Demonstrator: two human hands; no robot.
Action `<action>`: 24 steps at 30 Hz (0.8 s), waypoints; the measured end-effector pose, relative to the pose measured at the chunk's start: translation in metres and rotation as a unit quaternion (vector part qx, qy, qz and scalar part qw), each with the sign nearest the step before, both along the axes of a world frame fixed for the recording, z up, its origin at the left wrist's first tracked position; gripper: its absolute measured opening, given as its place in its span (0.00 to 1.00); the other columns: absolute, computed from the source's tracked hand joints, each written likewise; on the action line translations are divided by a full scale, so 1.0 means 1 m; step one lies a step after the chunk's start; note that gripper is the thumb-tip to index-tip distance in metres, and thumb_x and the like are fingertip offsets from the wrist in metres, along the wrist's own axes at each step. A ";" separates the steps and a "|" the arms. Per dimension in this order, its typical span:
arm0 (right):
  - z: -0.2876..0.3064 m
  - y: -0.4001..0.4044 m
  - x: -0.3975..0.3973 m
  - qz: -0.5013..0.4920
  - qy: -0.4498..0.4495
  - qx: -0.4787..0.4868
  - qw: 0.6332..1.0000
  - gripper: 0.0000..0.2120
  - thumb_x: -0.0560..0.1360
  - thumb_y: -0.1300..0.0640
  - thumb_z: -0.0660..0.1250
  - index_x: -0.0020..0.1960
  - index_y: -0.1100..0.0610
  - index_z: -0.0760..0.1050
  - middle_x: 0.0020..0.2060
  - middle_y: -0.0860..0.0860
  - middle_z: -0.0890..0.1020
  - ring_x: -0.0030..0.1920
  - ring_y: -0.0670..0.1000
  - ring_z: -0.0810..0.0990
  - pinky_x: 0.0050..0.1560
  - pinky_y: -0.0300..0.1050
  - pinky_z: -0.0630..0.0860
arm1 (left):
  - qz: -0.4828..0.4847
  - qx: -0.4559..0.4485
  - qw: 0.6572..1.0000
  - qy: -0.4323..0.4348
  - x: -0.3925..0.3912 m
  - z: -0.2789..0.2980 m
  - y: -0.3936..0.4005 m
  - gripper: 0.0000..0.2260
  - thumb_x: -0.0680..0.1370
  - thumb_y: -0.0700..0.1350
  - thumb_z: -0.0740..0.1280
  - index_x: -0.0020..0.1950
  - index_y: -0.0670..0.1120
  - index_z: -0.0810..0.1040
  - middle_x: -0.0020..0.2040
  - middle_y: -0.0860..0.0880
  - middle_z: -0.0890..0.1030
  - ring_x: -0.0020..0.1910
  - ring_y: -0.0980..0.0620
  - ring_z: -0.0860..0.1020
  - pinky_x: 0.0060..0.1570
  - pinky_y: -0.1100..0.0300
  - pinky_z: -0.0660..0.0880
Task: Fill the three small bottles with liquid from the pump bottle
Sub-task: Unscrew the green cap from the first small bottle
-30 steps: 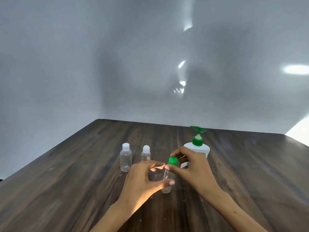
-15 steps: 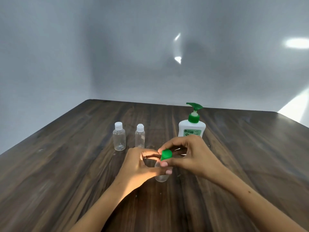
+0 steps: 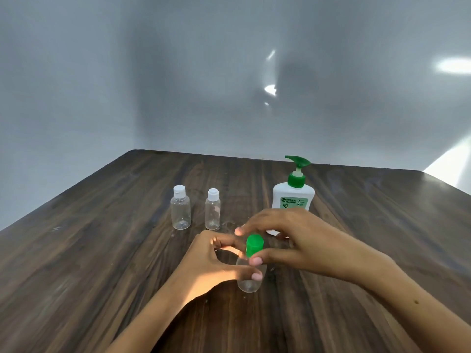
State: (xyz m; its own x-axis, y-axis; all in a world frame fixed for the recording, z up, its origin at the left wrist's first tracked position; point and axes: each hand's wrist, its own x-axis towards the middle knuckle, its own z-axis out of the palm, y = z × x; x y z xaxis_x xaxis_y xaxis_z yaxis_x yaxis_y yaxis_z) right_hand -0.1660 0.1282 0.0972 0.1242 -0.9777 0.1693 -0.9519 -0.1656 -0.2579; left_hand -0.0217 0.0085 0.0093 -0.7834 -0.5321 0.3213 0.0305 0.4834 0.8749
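A small clear bottle [image 3: 248, 284] with a green cap [image 3: 253, 245] stands on the dark wooden table [image 3: 102, 263] near me. My left hand [image 3: 211, 263] grips its body with thumb and fingers. My right hand [image 3: 295, 240] pinches the green cap between thumb and fingers. Two more small clear bottles with white caps stand farther back: one at the left [image 3: 180, 211] and one beside it [image 3: 212, 213]. The white pump bottle [image 3: 293, 197] with a green pump head stands behind my right hand, its base partly hidden.
A plain grey wall rises behind the table's far edge [image 3: 254, 157]. Bare tabletop lies to the left and right of the bottles. Bright light patches fall on the wall at the right.
The camera tilted and the view shifted slightly. Both hands stay on the green-capped bottle; my right fingers have turned a little around the cap.
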 end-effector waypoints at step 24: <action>0.016 -0.007 0.002 0.009 0.068 0.018 0.997 0.13 0.74 0.53 0.69 0.57 0.45 0.77 0.55 0.38 0.77 0.54 0.38 0.74 0.53 0.35 0.72 | 0.012 0.003 1.000 0.002 0.000 -0.002 0.000 0.16 0.64 0.44 0.81 0.49 0.46 0.82 0.46 0.52 0.85 0.49 0.55 0.83 0.51 0.66 0.77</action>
